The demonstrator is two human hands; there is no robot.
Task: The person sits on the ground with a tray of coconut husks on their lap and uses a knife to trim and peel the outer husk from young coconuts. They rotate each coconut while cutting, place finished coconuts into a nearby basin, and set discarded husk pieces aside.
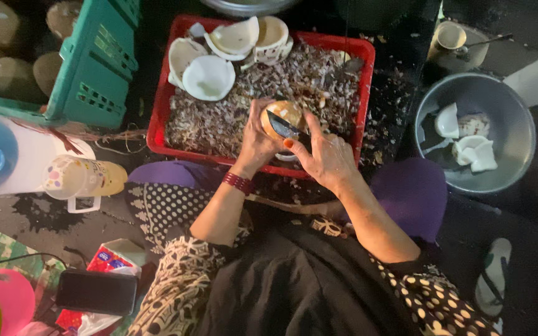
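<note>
Brown coconut piece (279, 116) gripped, knife (283, 127) pressed

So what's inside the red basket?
The red basket holds brown peelings and white coconut pieces. The peelings cover its bottom, and the hands hide part of it.

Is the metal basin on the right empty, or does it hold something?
Not empty. The metal basin holds a few white coconut pieces lying on its bottom; most of its inside is bare.

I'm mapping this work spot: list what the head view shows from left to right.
Pale plastic jug with a handle → green plastic crate → red plastic tray of shavings → left hand → right hand → round metal basin.
</note>
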